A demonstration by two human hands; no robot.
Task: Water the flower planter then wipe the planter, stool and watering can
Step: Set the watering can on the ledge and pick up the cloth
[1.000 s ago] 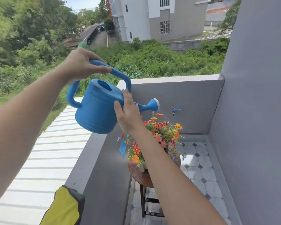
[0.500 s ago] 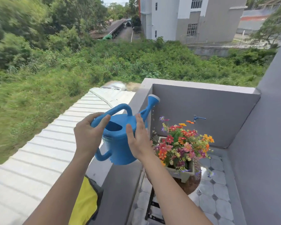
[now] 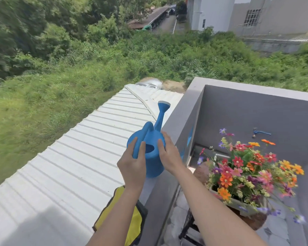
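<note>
Cupping both sides of a blue plastic watering can (image 3: 150, 157), the left hand (image 3: 132, 167) and right hand (image 3: 170, 157) are holding it upright on the grey ledge (image 3: 176, 132), beside a yellow cloth (image 3: 130, 221). It is looking light, rigid and possibly wet-slick, its arched handle offering the surest hold. Just beyond, the flower planter (image 3: 245, 206) is sitting on a stool (image 3: 201, 170).

Grey concrete parapet wall (image 3: 178, 121) encloses a tiled balcony floor (image 3: 277, 231). Blue wall tap (image 3: 260, 133) projects from the inner face. Yellow cloth with dark edging (image 3: 132, 222) drapes over the parapet. Beyond: white corrugated metal roof (image 3: 69, 166), green vegetation (image 3: 114, 59), grey-white buildings (image 3: 238, 15).
</note>
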